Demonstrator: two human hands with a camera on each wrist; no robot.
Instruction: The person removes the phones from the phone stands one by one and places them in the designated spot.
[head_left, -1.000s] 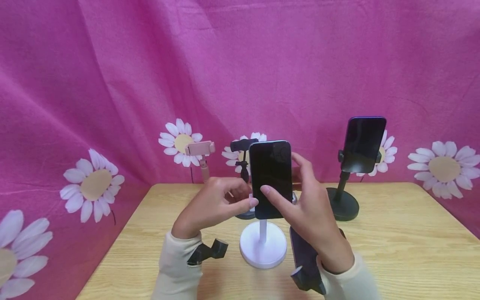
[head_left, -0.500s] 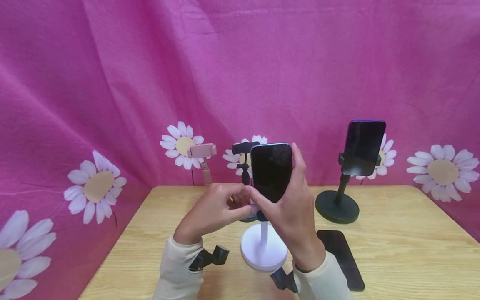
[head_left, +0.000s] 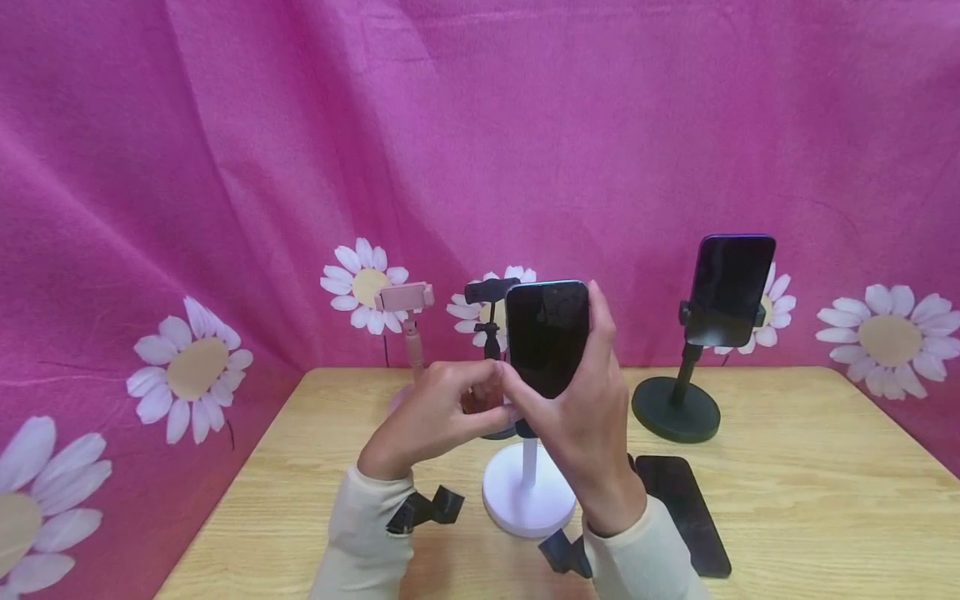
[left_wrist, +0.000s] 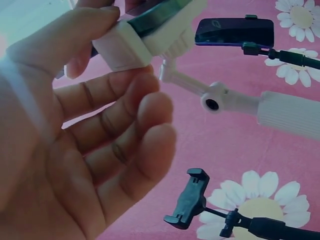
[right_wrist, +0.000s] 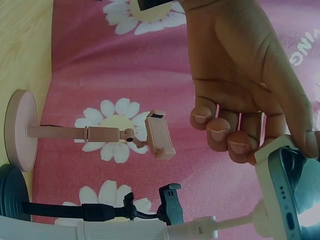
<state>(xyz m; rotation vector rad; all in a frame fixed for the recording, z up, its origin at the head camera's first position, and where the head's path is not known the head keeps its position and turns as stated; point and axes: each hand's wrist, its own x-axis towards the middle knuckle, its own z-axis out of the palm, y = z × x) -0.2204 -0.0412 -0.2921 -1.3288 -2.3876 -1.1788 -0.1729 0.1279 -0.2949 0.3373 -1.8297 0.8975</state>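
Observation:
A black-screened phone (head_left: 547, 342) sits upright in the holder of a white phone stand (head_left: 529, 496). With thumb and index finger my left hand (head_left: 438, 417) pinches the holder's white clamp (left_wrist: 125, 47) at the phone's lower left edge; its other fingers curl below. My right hand (head_left: 581, 425) grips the phone from the right, index finger along the right edge. Its thumb crosses the lower screen, the tip meeting my left fingers. The right wrist view shows the left hand again, beside the phone's end (right_wrist: 287, 200). Most right-hand fingers are hidden behind the phone.
Behind stand a pink phone holder (head_left: 405, 297) and a black phone holder (head_left: 491, 290). At the right, another phone (head_left: 729, 292) is mounted on a black stand (head_left: 677, 410). A dark phone (head_left: 682, 512) lies flat on the wooden table (head_left: 810, 492) beside my right forearm.
My right hand has shifted left, its thumb sliding across the screen to the left edge. The phone lying on the table shows more now. The left hand has barely moved.

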